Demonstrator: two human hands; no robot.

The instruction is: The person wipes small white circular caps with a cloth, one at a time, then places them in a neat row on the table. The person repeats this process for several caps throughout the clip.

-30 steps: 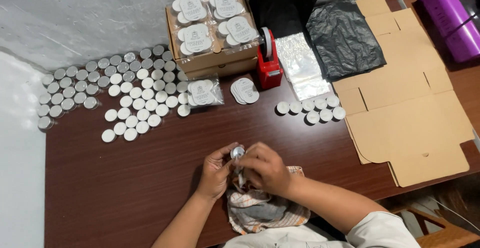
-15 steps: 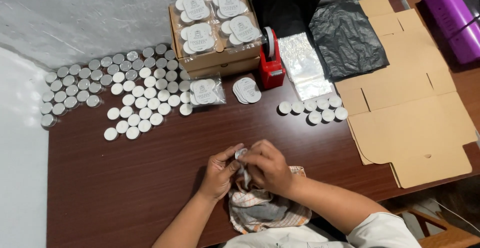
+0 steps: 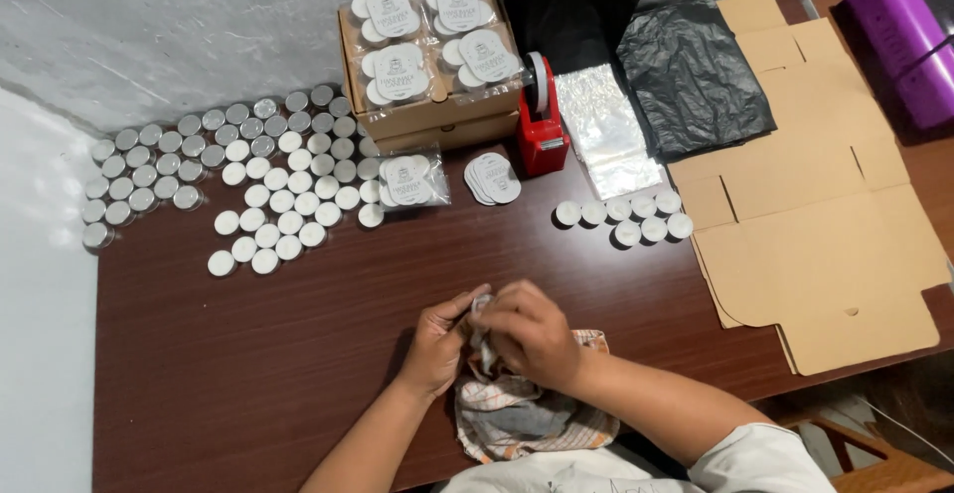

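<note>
My left hand (image 3: 437, 339) and my right hand (image 3: 532, 332) meet at the near edge of the dark wooden table (image 3: 248, 354). Together they hold a small tealight candle (image 3: 481, 304) in a metal cup, mostly hidden between the fingers. A striped cloth (image 3: 517, 413) is wrapped under and around it, hanging down toward my lap. My right hand presses the cloth against the candle; my left hand pinches the candle from the left side.
Several tealights (image 3: 268, 205) cover the table's left. A short row of them (image 3: 626, 217) sits at right. An open box of packed tealights (image 3: 432, 46), a red tape dispenser (image 3: 542, 125), plastic bags (image 3: 606, 130), a black bag (image 3: 691, 71), flat cardboard (image 3: 815, 215) and a purple machine (image 3: 909, 36) lie beyond.
The hands stay together on the candle and cloth, shifting only slightly as the fingers work around it. Nothing else on the table has moved.
</note>
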